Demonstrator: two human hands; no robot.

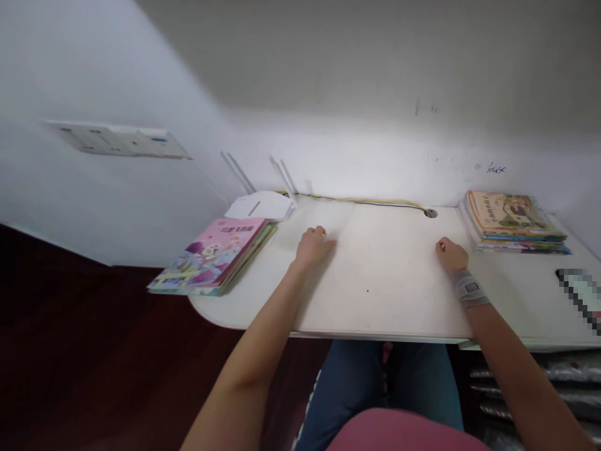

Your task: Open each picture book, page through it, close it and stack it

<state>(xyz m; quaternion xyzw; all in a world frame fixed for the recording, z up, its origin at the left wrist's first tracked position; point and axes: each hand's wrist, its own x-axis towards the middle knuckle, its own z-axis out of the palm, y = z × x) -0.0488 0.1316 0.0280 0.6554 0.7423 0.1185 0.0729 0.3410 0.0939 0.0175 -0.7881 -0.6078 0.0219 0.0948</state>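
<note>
My left hand point(313, 245) is over the white desk point(375, 269), to the right of a stack of picture books point(216, 254) with a pink cover on top. Its fingers are loosely curled with the thumb apart, and nothing shows in it. Closed into a fist, my right hand point(451, 254) rests on the desk just left of a second stack of books point(511, 219); nothing is seen in it. A grey wrist band point(469, 289) wraps the right wrist.
A white router point(260, 205) with upright antennas stands behind the pink-covered books. A yellow cable point(366, 200) runs along the wall to a round cable hole point(431, 213). A pixelated device point(582, 294) lies at the right. Plastic-wrapped items point(539, 382) sit below the desk.
</note>
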